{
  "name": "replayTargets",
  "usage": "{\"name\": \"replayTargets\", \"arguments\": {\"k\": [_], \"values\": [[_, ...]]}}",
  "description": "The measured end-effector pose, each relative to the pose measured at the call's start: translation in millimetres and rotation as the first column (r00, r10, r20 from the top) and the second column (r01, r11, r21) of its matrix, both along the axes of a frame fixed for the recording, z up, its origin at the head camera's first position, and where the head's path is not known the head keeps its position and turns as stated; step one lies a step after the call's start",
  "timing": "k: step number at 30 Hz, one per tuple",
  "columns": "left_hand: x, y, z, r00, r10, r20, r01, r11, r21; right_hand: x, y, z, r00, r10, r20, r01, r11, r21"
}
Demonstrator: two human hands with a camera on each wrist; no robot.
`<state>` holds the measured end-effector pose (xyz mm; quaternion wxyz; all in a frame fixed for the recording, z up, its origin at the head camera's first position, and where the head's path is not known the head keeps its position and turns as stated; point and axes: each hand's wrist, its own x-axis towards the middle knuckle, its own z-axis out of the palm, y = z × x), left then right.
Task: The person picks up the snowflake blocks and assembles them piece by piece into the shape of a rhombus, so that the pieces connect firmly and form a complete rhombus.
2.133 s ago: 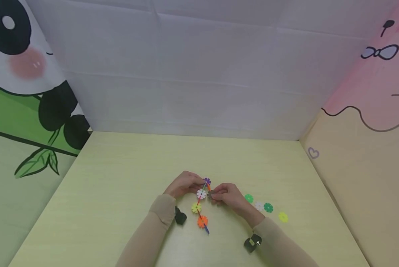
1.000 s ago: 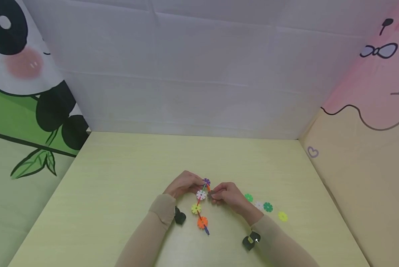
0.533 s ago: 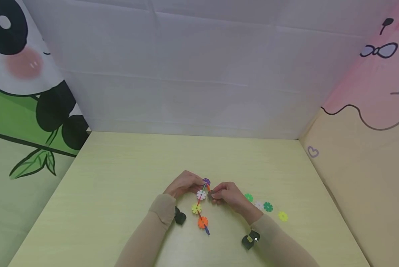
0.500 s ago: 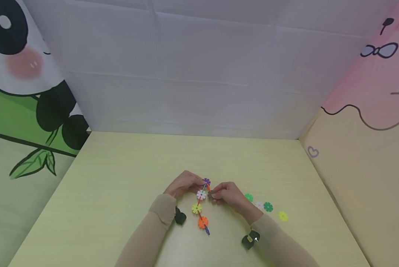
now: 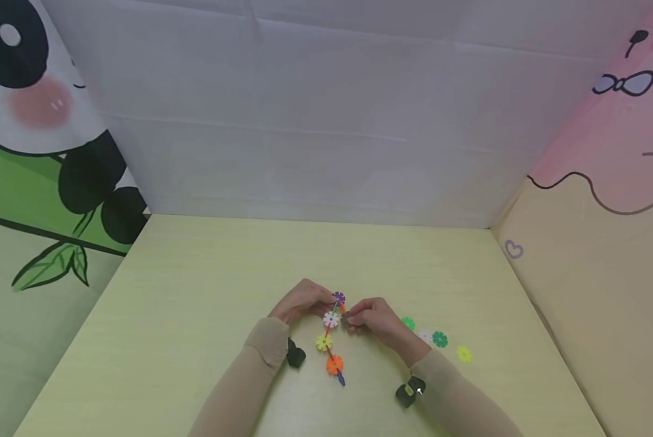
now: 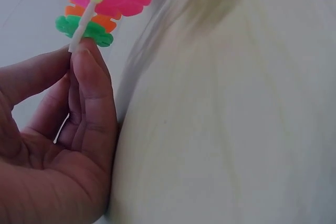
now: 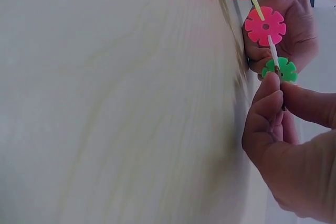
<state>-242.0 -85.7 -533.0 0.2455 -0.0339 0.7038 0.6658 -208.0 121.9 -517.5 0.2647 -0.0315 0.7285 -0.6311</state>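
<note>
My left hand [image 5: 303,301] pinches the purple notched plastic disc [image 5: 338,298] at the top of a chain of flower-shaped discs joined by short sticks. Down the chain come a white disc [image 5: 331,319], a yellow disc [image 5: 324,343], an orange disc [image 5: 334,365] and a blue stick [image 5: 341,377]. Between thumb and fingers my right hand [image 5: 378,321] holds a dark disc [image 5: 345,318], at the lower end of an orange stick [image 5: 342,308] from the purple one. The wrist views show other colours, such as a pink disc [image 7: 266,26] and a green disc [image 6: 97,32].
Several loose discs lie right of my right hand: a light green disc [image 5: 408,323], a pale white disc, a darker green disc [image 5: 440,339] and a yellow disc [image 5: 464,354]. Cloth walls with cartoon prints enclose the pale wooden table [image 5: 195,273].
Very little differs. The lower end of the chain has shifted slightly to the right, while both hands keep their place and hold.
</note>
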Motion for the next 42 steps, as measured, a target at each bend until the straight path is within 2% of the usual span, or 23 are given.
{"name": "replayTargets", "arguments": {"k": [10, 16, 23, 30, 42], "values": [[-1.9, 0.8, -3.9, 1.0, 0.006, -0.001, -0.006, 1.0, -0.007, -2.4, 0.4, -6.9, 1.0, -0.014, -0.003, 0.014, 1.0, -0.001], [-1.8, 0.2, -3.0, 1.0, 0.006, -0.005, -0.006, 1.0, 0.0, -3.8, 0.4, -5.1, 1.0, -0.013, 0.009, 0.013, 1.0, -0.009], [-3.3, -3.4, -7.1, 0.999, -0.032, -0.015, 0.033, 0.999, 0.019, -8.1, 3.0, -0.1, 0.999, -0.026, -0.035, 0.026, 1.0, 0.009], [-2.8, -5.3, -5.0, 0.999, -0.04, 0.018, 0.039, 0.998, 0.048, -12.2, 3.4, -1.2, 0.999, 0.014, -0.038, -0.011, 0.998, 0.064], [-2.4, -3.6, -4.9, 0.998, -0.056, 0.014, 0.055, 0.997, 0.055, -12.5, 6.6, -5.1, 0.998, 0.032, -0.053, -0.028, 0.996, 0.081]]}}
